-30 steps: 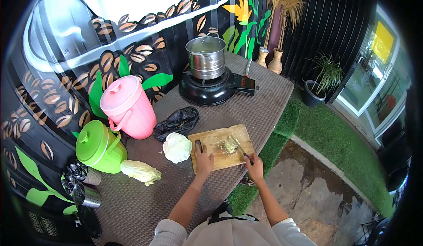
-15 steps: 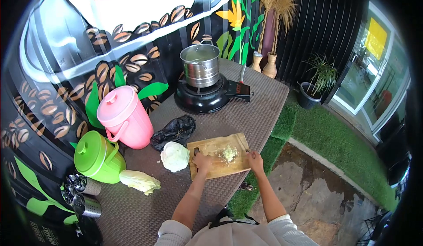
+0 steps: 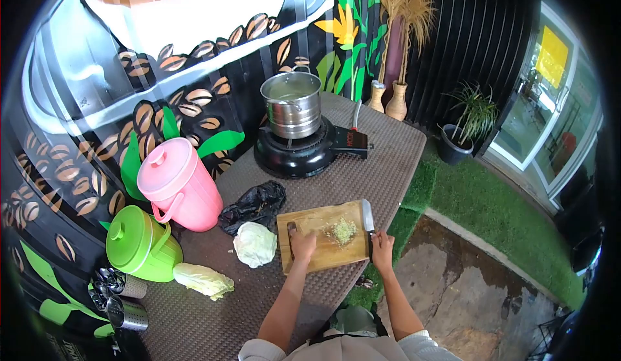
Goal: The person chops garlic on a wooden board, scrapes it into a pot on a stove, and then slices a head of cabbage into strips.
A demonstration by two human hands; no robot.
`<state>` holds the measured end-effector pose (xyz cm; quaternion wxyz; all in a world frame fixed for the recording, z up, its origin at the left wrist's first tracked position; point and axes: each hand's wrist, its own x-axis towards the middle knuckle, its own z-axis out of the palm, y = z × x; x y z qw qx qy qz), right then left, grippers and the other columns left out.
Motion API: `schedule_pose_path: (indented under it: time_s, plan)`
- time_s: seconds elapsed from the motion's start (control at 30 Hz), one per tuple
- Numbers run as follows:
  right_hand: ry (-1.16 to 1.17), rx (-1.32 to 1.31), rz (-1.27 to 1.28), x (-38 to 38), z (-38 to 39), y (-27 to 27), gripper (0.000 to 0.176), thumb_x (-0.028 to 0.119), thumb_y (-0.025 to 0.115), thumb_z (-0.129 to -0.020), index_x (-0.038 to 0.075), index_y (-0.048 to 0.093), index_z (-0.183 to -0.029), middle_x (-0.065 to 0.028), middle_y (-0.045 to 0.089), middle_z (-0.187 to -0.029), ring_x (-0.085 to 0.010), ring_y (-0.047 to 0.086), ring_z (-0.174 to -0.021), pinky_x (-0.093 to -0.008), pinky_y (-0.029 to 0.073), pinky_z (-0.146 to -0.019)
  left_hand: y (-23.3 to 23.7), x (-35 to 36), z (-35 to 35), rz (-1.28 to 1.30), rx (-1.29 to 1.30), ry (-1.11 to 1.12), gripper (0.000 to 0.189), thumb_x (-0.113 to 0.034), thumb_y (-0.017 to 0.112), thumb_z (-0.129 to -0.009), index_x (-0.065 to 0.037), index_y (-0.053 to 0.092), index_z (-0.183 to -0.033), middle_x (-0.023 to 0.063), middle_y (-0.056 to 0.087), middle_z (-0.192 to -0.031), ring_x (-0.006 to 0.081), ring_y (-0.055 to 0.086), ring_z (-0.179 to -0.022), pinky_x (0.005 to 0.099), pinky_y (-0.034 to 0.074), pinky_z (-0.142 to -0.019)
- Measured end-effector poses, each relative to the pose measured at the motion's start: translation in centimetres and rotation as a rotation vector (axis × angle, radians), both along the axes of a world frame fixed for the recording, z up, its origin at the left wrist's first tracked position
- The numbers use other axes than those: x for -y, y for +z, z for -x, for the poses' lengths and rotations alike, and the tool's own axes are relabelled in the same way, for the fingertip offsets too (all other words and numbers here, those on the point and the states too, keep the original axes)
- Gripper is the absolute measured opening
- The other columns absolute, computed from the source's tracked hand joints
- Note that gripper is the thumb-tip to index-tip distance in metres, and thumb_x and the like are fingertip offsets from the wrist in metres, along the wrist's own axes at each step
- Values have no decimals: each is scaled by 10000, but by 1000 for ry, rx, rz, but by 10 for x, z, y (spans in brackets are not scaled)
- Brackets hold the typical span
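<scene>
My right hand (image 3: 383,244) is closed around the black handle of a knife (image 3: 368,217), its blade pointing away from me along the board's right edge. At the slotted left end of the wooden cutting board (image 3: 326,257), my left hand (image 3: 303,243) grips the board, with some fingers hidden. Finely chopped pale green vegetable (image 3: 343,232) lies in a small heap on the board. Just left of the board sits a round pale cabbage (image 3: 255,244). Farther left, a long napa cabbage piece (image 3: 203,281) rests on the woven-textured table (image 3: 259,303).
A steel pot (image 3: 292,106) stands on a black portable stove (image 3: 294,154) at the back. Along the wall are a pink jug (image 3: 187,183), a green jug (image 3: 142,244) and steel utensil holders (image 3: 127,314). A crumpled black plastic bag (image 3: 255,206) lies behind the round cabbage.
My right hand has shifted slightly right and down, off the board's edge, and the knife blade now shows upright beside the board. My left hand stays at the board's left end.
</scene>
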<state>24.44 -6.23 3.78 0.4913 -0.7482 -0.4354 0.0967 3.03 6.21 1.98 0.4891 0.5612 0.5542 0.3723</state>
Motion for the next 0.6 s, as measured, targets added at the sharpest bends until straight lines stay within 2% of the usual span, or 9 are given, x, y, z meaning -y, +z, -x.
schedule_pose_path:
  time_s: [0.07,0.1,0.17,0.3,0.33,0.37,0.43,0.47,0.6]
  plan:
    - [28,-31,-21,-10,-15,12,153,157,545,-911,5,532,-899,-179,525,-801,-319,445,-895,-405,383,-827,3,-6,-3,-41,46,24,738,-282,656,-797,108,321,-1325,262,511,-1262,359,531,-1141,403,419,-961]
    - [37,-44,-35,-17,-22,21,156,159,544,-911,4,531,-898,-176,523,-800,-316,445,-892,-398,383,-824,7,-11,-5,-56,49,34,738,-282,656,-797,108,321,-1325,262,511,-1262,359,531,-1141,403,419,-961]
    - [90,-39,-65,-37,-36,50,160,164,541,-916,5,530,-898,-163,518,-789,-307,444,-886,-390,383,-814,23,-22,-10,-43,157,125,718,-254,697,-790,76,356,-1329,221,544,-1251,287,559,-1123,356,446,-925]
    - [213,-108,-84,-93,-64,121,178,154,544,-922,-18,516,-889,-176,520,-845,-315,441,-896,-391,384,-828,114,-39,-28,-14,230,194,669,-224,709,-817,62,375,-1321,170,581,-1194,239,572,-1094,306,459,-892]
    - [250,-84,-107,-113,-75,129,170,142,542,-922,-18,509,-873,-133,504,-770,-241,454,-806,-346,393,-757,132,-48,-30,18,365,145,644,-214,703,-834,57,377,-1319,160,579,-1193,221,568,-1095,303,460,-891]
    - [266,-83,-124,-130,-87,139,170,142,542,-922,-18,509,-873,-133,504,-770,-241,454,-806,-346,393,-757,152,-55,-30,50,498,93,619,-204,698,-851,51,380,-1316,150,577,-1193,203,563,-1095,300,461,-890]
    - [466,-304,-122,-158,-101,175,153,127,534,-923,-8,501,-860,-68,458,-696,-144,434,-707,-282,377,-674,194,-71,-24,71,569,65,572,-201,681,-869,49,396,-1297,136,579,-1186,203,568,-1087,295,465,-885]
    - [492,-295,-184,-174,-104,186,143,121,518,-932,4,496,-852,-17,411,-668,-86,398,-656,-238,353,-629,206,-83,-20,113,627,67,544,-200,674,-873,49,413,-1280,134,579,-1186,203,574,-1074,295,471,-880]
    - [665,-338,-187,-228,-111,245,151,141,506,-946,15,495,-865,-7,421,-706,-86,417,-710,-237,362,-661,285,-110,-10,113,686,84,367,-199,619,-901,38,529,-1166,109,617,-1092,187,613,-989,314,507,-851]
